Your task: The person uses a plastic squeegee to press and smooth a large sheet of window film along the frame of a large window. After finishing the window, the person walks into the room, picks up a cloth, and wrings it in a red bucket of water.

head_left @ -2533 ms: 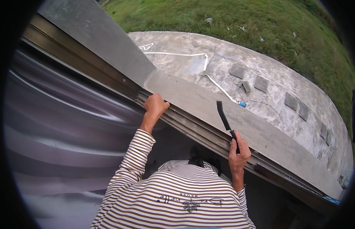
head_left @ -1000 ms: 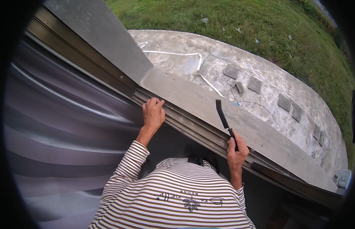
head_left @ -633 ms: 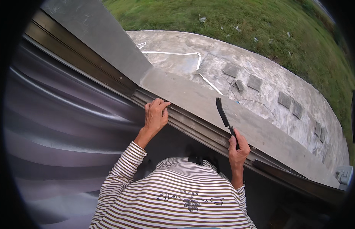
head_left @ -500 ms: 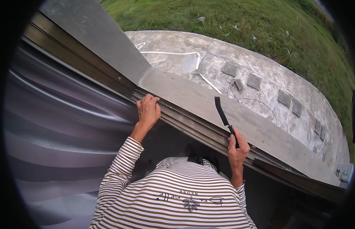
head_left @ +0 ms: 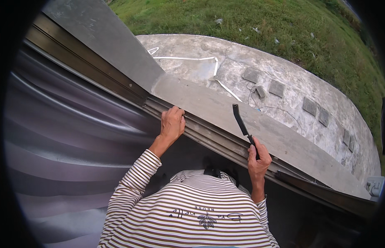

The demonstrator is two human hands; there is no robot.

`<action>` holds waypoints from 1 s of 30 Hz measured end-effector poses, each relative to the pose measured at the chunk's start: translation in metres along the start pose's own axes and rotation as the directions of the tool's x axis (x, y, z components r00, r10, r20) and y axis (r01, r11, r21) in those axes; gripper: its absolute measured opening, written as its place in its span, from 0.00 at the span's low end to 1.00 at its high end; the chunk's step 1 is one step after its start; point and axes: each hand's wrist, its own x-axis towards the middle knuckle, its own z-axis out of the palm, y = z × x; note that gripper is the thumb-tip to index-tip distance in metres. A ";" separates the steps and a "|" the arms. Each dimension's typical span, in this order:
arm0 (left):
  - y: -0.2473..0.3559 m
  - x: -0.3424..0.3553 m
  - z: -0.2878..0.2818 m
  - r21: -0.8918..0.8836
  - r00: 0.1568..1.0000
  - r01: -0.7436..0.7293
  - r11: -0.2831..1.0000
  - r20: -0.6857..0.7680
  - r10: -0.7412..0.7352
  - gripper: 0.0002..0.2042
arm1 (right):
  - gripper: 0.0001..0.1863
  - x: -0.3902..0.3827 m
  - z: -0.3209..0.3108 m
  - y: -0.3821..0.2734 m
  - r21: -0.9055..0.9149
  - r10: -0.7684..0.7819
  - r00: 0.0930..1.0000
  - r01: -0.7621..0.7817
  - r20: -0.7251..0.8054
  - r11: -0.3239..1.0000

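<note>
The hands are well apart: the right hand (head_left: 259, 160) is closed around the lower end of a slim, bent black tool (head_left: 239, 120), which tilts up and leftward over the gray ledge (head_left: 209, 103), while the left hand (head_left: 172, 125) has its fingers curled down at the grooved metal track (head_left: 213, 131), though whether they pinch anything I cannot tell. A glossy gray-purple curtain (head_left: 72, 136) hangs left of the left hand, and beyond the ledge a white strip (head_left: 184, 58) and flat square slabs (head_left: 276, 88) lie on concrete bordered by grass (head_left: 263, 20).
</note>
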 end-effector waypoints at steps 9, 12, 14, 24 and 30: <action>0.031 -0.003 0.000 -0.097 1.000 -0.021 0.995 -0.007 0.020 0.09 | 0.15 -0.001 -0.001 0.003 -0.001 -0.016 1.000 0.016 0.001 1.000; 0.028 -0.007 0.000 -0.092 0.994 0.112 0.989 0.016 -0.111 0.11 | 0.14 0.000 -0.001 0.001 0.011 -0.002 1.000 0.002 -0.001 1.000; 0.023 -0.008 -0.005 0.024 0.995 0.096 0.995 -0.024 -0.095 0.13 | 0.14 -0.001 -0.001 0.002 0.011 0.010 1.000 -0.010 0.002 1.000; 0.049 -0.017 -0.004 -0.054 0.998 -0.060 0.997 0.007 0.061 0.16 | 0.15 -0.001 -0.001 0.001 -0.003 0.011 1.000 -0.011 0.008 1.000; 0.043 -0.012 -0.004 -0.116 0.994 0.097 0.988 -0.032 -0.102 0.11 | 0.15 -0.002 -0.003 0.002 0.017 0.039 0.999 -0.040 0.020 0.999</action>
